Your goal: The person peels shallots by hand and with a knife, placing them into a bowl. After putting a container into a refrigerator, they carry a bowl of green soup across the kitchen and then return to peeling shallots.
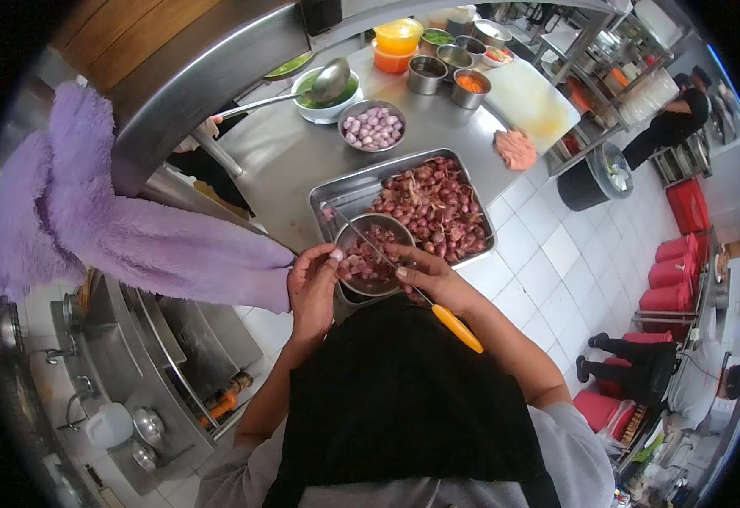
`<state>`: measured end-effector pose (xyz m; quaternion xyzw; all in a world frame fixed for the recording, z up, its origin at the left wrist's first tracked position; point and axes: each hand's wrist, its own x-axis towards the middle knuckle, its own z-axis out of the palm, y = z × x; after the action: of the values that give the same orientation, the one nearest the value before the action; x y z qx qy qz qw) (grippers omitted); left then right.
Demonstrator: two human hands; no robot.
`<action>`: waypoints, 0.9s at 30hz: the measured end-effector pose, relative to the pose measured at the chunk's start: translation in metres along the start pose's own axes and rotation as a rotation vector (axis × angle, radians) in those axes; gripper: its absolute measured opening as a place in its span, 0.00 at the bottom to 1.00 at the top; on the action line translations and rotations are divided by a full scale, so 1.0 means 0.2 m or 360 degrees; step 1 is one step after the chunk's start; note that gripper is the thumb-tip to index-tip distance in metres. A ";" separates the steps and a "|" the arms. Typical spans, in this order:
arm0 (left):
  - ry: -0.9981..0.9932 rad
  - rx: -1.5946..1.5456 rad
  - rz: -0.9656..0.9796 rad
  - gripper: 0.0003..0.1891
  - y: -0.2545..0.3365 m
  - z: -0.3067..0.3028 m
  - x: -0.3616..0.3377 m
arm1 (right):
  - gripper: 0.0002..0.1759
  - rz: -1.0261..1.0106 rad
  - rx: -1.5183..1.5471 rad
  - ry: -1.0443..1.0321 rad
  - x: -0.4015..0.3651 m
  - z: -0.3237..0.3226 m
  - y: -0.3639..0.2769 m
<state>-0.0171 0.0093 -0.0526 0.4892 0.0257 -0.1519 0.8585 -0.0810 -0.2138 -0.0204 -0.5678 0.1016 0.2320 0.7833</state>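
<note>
My left hand (pixel 312 286) is closed, with thumb and finger pinching a small pale piece that looks like a peeled shallot (pixel 336 254). My right hand (pixel 431 278) grips a knife by the blade; its yellow handle (pixel 457 328) points back towards my body. The thin blade slants over a steel bowl (pixel 410 230) of reddish skins and scraps (pixel 366 258). That bowl stands in the near left part of a steel tray (pixel 336 199). Unpeeled red shallots (pixel 433 207) fill the tray's right side. Behind it, a steel bowl holds peeled shallots (pixel 373 129).
A ladle (pixel 331 82) rests across a bowl of green liquid (pixel 323 110). Small steel pots (pixel 427 76), orange-filled containers (pixel 395 46), a cutting board (pixel 535 102) and a pinkish cloth (pixel 516 149) share the counter. A purple fluffy cloth (pixel 167 245) hangs at left. Other people stand at right.
</note>
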 end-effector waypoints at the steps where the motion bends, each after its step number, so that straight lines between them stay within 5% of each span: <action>1: 0.0040 0.0035 0.0027 0.11 -0.01 0.00 0.00 | 0.31 0.0016 0.0012 0.0000 0.00 0.00 0.00; 6: 0.0100 0.0254 0.0100 0.11 -0.04 -0.01 0.03 | 0.30 0.0013 0.0013 0.0065 0.00 -0.03 0.02; 9: 0.0134 0.0722 0.0343 0.11 -0.09 -0.04 0.10 | 0.28 -0.0001 -0.0020 0.0107 -0.01 -0.05 0.02; 11: 0.0070 0.1301 0.0779 0.09 -0.11 -0.03 0.16 | 0.28 -0.0080 -0.0029 0.0157 -0.01 -0.09 0.05; 19: -0.0021 0.1393 0.0899 0.07 -0.19 0.11 0.46 | 0.23 -0.0156 0.0239 0.0492 -0.16 -0.18 0.04; 27: 0.0007 0.1596 0.0983 0.08 -0.20 0.32 1.14 | 0.19 -0.0196 0.0437 0.0686 -0.25 -0.24 0.09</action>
<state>0.1813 -0.1189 -0.0967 0.8205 -0.1913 0.1126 0.5268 -0.1289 -0.2660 -0.0311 -0.4976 0.2618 0.0417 0.8259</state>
